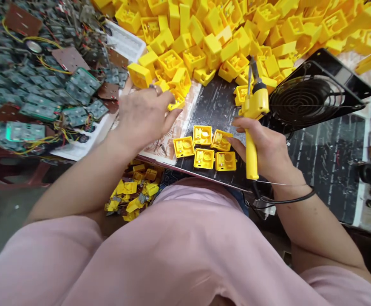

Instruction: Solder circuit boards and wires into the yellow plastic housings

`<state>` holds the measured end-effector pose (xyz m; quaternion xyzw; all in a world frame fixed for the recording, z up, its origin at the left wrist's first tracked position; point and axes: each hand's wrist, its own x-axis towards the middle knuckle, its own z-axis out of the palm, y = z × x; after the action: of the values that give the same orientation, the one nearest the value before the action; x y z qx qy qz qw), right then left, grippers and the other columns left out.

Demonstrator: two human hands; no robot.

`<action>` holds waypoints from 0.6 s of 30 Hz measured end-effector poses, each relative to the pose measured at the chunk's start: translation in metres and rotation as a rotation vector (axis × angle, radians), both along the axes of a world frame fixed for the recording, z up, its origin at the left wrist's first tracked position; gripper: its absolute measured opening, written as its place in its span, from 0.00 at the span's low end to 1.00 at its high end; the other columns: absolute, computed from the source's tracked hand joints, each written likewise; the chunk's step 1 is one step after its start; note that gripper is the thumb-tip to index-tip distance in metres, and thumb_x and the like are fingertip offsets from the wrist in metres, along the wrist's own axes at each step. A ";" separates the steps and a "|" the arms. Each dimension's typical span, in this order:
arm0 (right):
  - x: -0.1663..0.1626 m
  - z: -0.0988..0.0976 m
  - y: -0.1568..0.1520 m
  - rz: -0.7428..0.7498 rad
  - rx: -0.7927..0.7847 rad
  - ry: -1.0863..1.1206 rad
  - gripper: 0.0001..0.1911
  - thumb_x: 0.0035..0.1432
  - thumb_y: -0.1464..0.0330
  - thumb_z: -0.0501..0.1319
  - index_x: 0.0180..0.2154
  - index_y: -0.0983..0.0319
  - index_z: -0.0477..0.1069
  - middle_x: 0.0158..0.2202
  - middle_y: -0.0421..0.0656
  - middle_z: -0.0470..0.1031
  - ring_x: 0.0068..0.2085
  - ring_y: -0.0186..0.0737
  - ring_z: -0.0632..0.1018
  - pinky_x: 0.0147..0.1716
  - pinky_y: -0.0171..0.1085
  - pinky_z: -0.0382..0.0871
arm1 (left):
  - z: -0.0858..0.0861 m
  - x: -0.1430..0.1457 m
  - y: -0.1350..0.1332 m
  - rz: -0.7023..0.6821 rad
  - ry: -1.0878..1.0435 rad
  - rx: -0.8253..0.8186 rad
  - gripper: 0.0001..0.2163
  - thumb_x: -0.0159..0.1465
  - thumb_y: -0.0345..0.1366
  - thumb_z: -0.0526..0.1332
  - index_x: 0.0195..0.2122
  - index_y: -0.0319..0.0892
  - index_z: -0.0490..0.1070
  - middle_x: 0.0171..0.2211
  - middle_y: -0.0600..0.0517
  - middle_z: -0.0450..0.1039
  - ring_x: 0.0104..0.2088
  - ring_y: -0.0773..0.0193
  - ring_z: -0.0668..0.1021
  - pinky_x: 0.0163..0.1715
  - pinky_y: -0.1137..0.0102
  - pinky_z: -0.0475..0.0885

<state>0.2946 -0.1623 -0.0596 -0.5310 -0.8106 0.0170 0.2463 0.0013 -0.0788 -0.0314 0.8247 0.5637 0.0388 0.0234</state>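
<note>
"While that pink lap (185, 246) fills the near edge, what sits just past it?"

"Yellow scraps (134, 197) lie heaped below the table edge, left of the knee. Above them the right hand (264, 151) is clenched round the handle of a yellow soldering iron (256, 104). The tip points up and away, and the black cord (295, 199) loops over the wrist."

"What could go wrong from here?"

"The iron's handle stands just beside the five open housings (203, 158) on the black mat (217, 106). I judge that a tilt of the wrist could bring the tip, if hot, against a plastic wall and mar it. It could also touch the left hand (145, 114) if that crosses over. The cord could snag at the table edge and jerk the iron."

"And the left hand?"

"It hovers palm down, farther out, fingers bent over a loose housing (176, 102) at the foot of the heap. They touch it, but I cannot tell whether they pinch it."

"How do the five look?"

"They are small square boxes of yellow plastic, open side up, with round and slotted fittings inside. They sit close together in two rows near the mat's front edge, between the hands."

"Beyond them?"

"A black grilled fan (303, 102) sits to the right and green circuit boards (45, 97) with yellow wires to the left. A big pile of yellow housings (236, 29) runs across the back."
</note>
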 end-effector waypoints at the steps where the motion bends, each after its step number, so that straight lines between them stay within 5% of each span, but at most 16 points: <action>1: 0.001 0.001 -0.003 -0.002 0.011 0.004 0.15 0.79 0.56 0.63 0.60 0.54 0.76 0.47 0.45 0.88 0.42 0.47 0.88 0.41 0.42 0.82 | 0.001 0.002 0.010 -0.011 0.016 -0.019 0.24 0.82 0.52 0.50 0.54 0.43 0.82 0.50 0.45 0.84 0.53 0.49 0.81 0.58 0.48 0.74; 6: 0.005 -0.004 -0.019 -0.041 0.012 0.005 0.14 0.79 0.55 0.62 0.58 0.53 0.77 0.47 0.44 0.88 0.43 0.47 0.89 0.42 0.42 0.83 | -0.009 -0.017 0.041 -0.220 -0.007 -0.125 0.20 0.79 0.43 0.51 0.49 0.44 0.83 0.59 0.44 0.81 0.54 0.49 0.79 0.61 0.43 0.72; 11: 0.006 -0.010 -0.033 -0.056 0.029 0.081 0.17 0.77 0.53 0.65 0.61 0.52 0.74 0.55 0.46 0.87 0.49 0.51 0.89 0.49 0.46 0.84 | -0.024 -0.047 0.046 -0.533 -0.174 -0.266 0.15 0.72 0.39 0.54 0.42 0.48 0.83 0.69 0.50 0.77 0.54 0.55 0.81 0.59 0.53 0.78; 15: 0.007 -0.009 -0.041 0.080 -0.060 0.134 0.28 0.72 0.51 0.71 0.65 0.53 0.70 0.55 0.48 0.85 0.53 0.54 0.87 0.57 0.50 0.83 | -0.025 -0.045 0.042 -0.585 -0.198 -0.277 0.17 0.70 0.35 0.51 0.44 0.48 0.83 0.56 0.48 0.87 0.46 0.58 0.85 0.52 0.60 0.81; 18: 0.010 -0.011 -0.049 0.121 -0.095 0.168 0.32 0.70 0.49 0.73 0.66 0.52 0.69 0.54 0.48 0.85 0.52 0.55 0.86 0.59 0.53 0.82 | -0.023 -0.040 0.030 -0.547 -0.168 -0.275 0.23 0.72 0.35 0.50 0.58 0.44 0.82 0.46 0.45 0.88 0.43 0.55 0.87 0.47 0.60 0.82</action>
<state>0.3043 -0.2110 -0.0709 -0.4890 -0.8159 0.1148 0.2863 -0.0389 -0.0485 -0.0549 0.9286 0.3173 0.0225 0.1910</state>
